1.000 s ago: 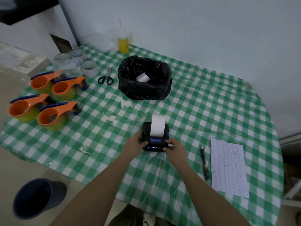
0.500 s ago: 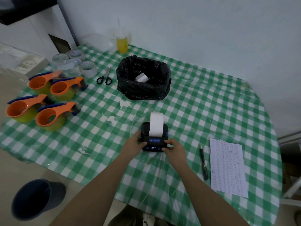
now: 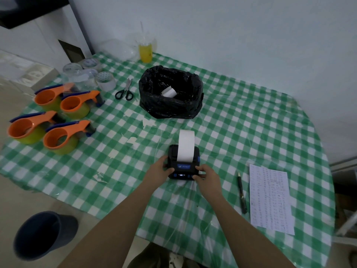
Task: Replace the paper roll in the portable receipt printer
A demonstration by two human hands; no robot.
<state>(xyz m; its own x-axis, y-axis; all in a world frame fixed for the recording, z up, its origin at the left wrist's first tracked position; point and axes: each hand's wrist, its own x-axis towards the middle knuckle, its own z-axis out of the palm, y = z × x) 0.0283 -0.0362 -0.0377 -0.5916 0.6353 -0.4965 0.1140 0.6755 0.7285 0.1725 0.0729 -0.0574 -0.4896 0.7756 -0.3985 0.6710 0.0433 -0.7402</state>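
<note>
The small black receipt printer (image 3: 183, 169) with blue buttons rests on the green checked tablecloth near the front middle. A white paper strip (image 3: 186, 144) comes out of its top slot and curls away from me. My left hand (image 3: 158, 169) grips the printer's left side. My right hand (image 3: 207, 176) holds its right front corner, thumb on the front panel. A white paper roll (image 3: 169, 92) lies inside the black bag-lined bin (image 3: 171, 93) behind the printer.
Several orange tape dispensers (image 3: 52, 120) and tape rolls (image 3: 105, 80) sit at the left, with scissors (image 3: 125, 90) beside them. A pen (image 3: 241, 192) and a printed sheet (image 3: 269, 198) lie right of the printer. A yellow drink cup (image 3: 145, 51) stands by the wall. A dark bucket (image 3: 43, 235) is on the floor.
The paper strip has come further out of the printer and stands longer. Both hands stay on the printer in nearly the same hold.
</note>
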